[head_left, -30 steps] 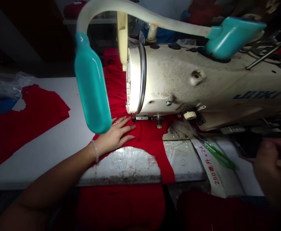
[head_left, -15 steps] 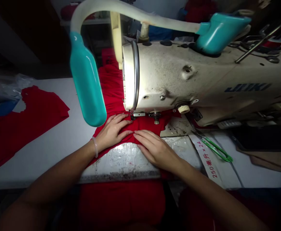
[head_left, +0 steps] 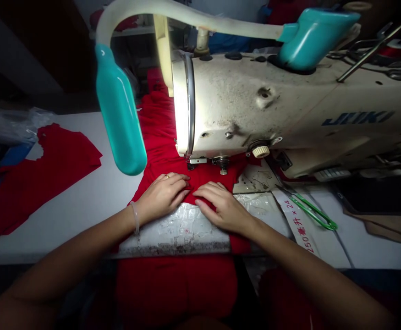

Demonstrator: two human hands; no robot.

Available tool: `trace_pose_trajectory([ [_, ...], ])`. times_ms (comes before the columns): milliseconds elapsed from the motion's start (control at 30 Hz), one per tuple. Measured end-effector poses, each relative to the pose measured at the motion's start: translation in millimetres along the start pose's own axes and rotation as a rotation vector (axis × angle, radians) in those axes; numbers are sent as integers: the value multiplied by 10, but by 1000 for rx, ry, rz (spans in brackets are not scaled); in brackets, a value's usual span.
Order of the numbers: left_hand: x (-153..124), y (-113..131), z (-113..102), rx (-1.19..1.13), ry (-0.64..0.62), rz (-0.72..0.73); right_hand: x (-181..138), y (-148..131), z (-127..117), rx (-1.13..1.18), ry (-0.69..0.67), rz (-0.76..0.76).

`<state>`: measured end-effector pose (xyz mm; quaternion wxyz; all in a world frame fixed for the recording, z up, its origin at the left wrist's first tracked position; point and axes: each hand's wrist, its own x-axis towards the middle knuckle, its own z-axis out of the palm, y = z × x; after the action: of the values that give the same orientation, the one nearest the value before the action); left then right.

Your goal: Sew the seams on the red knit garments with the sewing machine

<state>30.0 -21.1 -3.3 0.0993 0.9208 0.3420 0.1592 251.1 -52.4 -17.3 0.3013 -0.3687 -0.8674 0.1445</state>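
A red fabric (head_left: 159, 137) runs under the head of a cream sewing machine (head_left: 255, 105) and hangs over the table's front edge. My left hand (head_left: 161, 196), with a ring and a clear bangle, rests on the fabric just in front of the presser foot (head_left: 190, 162). Its fingers are drawn together and bent onto the cloth. My right hand (head_left: 222, 208) lies right beside it, fingertips almost touching the left ones, fingers curled and gripping the same fabric over the shiny taped plate (head_left: 176, 227).
A teal lamp head (head_left: 119, 114) on a white gooseneck hangs above my left hand. Green thread snips (head_left: 312, 213) and a printed paper strip (head_left: 298, 224) lie right of the needle. Another red cloth piece (head_left: 38, 178) and a plastic bag (head_left: 8, 123) sit on the left.
My right hand came in from the far right and settled on the fabric next to the left hand. Both hands' fingers have bunched closer together near the presser foot.
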Motion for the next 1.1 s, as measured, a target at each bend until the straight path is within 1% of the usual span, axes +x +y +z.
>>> trace_pose_trajectory([
  [67, 11, 11, 16, 59, -14, 0, 56, 70, 15, 22, 52, 35],
  [133, 6, 21, 28, 85, -9, -7, 105, 154, 37, -9, 43, 49],
  [200, -6, 22, 36, 66, 8, -23, 154, 230, 63, -21, 21, 95],
  [300, -23, 13, 43, 44, 24, -19, 262, 303, 106, 26, 44, 243],
  [400, -33, 11, 52, 81, 18, 5, 411, 339, 160, 66, 11, 401],
  [467, -38, 15, 58, 101, 17, 8, 496, 346, 199, 63, -4, 471],
  [533, -40, 19, 60, 115, 14, 10, 544, 337, 234, 44, 20, 502],
  [733, -30, 19, 51, 133, -8, 17, 513, 288, 300, 41, 108, 502],
  [833, -28, 22, 47, 129, -29, -10, 474, 286, 318, 33, 140, 482],
  [967, -34, 33, 52, 116, -29, -64, 430, 282, 342, -110, 196, 405],
  [1033, -36, 39, 57, 139, -46, -64, 418, 274, 353, -196, 199, 352],
  [1100, -34, 46, 62, 178, -74, -59, 417, 264, 365, -248, 185, 333],
])
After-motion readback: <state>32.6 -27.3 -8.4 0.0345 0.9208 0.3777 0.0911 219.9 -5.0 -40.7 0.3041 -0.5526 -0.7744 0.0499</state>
